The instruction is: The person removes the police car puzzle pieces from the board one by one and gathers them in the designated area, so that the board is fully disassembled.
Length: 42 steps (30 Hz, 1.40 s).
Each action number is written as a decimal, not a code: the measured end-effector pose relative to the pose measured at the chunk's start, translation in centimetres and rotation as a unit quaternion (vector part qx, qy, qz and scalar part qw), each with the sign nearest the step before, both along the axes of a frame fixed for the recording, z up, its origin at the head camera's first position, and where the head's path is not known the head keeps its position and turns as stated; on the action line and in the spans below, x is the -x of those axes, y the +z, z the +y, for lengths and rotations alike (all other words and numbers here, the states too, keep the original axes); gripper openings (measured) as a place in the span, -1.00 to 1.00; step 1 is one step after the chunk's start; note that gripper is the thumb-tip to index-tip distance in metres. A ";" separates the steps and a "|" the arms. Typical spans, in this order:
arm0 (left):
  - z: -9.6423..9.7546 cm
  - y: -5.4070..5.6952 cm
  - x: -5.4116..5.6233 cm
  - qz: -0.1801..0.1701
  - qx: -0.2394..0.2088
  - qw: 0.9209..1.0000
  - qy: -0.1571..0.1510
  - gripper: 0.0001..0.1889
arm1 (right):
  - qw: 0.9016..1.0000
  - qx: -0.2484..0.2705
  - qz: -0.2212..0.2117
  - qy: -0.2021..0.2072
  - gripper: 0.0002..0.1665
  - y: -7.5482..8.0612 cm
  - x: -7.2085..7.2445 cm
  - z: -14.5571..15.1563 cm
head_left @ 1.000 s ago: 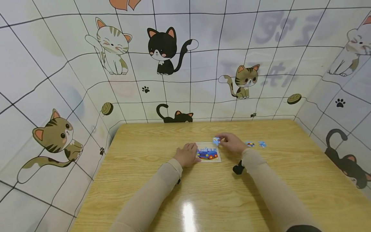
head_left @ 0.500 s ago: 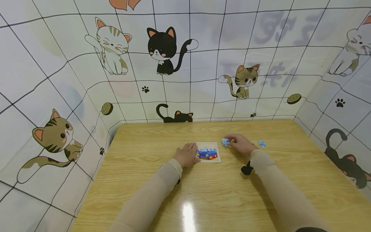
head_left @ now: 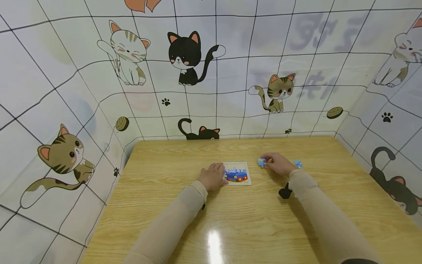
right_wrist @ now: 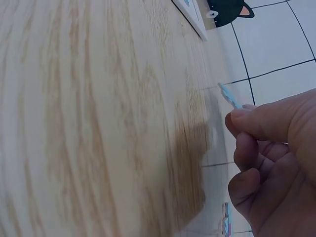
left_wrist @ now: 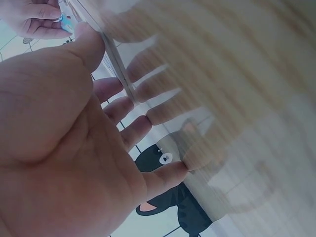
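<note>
Light-blue printed jigsaw piece (head_left: 262, 162): thin edge in right-wrist view, face in head view; pinched by fingers of right hand (head_left: 278, 164), at two o'clock from white-bordered blue-train puzzle board (head_left: 236, 165). Left hand (head_left: 212, 177): fingers apart, board's nine-o'clock edge. Wood-grain worktop (head_left: 242, 216): far edge, twelve o'clock.

"How does the table (head_left: 244, 212) look?"
"Wood-grained, smooth, and glossy enough to reflect light brightly."
"And the puzzle (head_left: 236, 175) on the table?"
"Flat, smoothly printed; wood or card, I can't tell."
"The piece (head_left: 261, 162) held above the table?"
"Thin and stiff-looking, like card."
"The sheet (head_left: 230, 79) behind the table?"
"Smooth, faintly wavy, either cloth or plastic."
"Sleeves (head_left: 171, 223) over the table?"
"Matt cloth, creased."
</note>
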<state>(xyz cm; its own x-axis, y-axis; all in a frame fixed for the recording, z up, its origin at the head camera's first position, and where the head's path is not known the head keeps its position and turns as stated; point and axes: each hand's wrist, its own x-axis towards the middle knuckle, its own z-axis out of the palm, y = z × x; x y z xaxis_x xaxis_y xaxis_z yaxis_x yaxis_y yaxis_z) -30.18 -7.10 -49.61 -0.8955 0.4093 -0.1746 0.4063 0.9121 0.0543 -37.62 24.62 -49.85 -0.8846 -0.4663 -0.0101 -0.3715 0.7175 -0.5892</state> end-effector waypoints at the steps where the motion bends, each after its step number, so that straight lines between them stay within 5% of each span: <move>1: 0.0 0.0 0.0 -0.001 -0.001 1.000 0.000 -0.28 | 1.000 -0.002 0.002 0.000 -0.58 0.0 0.0 0.0; 16: -0.2 0.0 0.1 -0.007 -0.003 1.000 -0.003 -0.24 | 1.000 -0.015 -0.020 -0.003 -0.56 0.2 -0.3 1.3; 27: -0.2 -0.1 0.0 0.001 -0.015 1.000 0.000 -0.25 | 0.998 -0.047 0.029 0.031 -0.60 -0.3 0.6 2.3; 42: -0.4 0.0 -0.1 -0.004 -0.018 1.000 0.000 -0.22 | 0.998 -0.065 0.012 0.021 -0.56 -0.2 0.9 2.6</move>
<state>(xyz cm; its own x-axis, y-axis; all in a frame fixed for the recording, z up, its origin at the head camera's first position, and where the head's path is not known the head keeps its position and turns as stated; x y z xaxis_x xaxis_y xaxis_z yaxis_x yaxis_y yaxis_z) -30.07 -7.49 -49.59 -0.8943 0.4155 -0.1664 0.4059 0.9095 0.0894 -38.54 27.24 -50.01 -0.8651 -0.4988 -0.0522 -0.4154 0.7710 -0.4827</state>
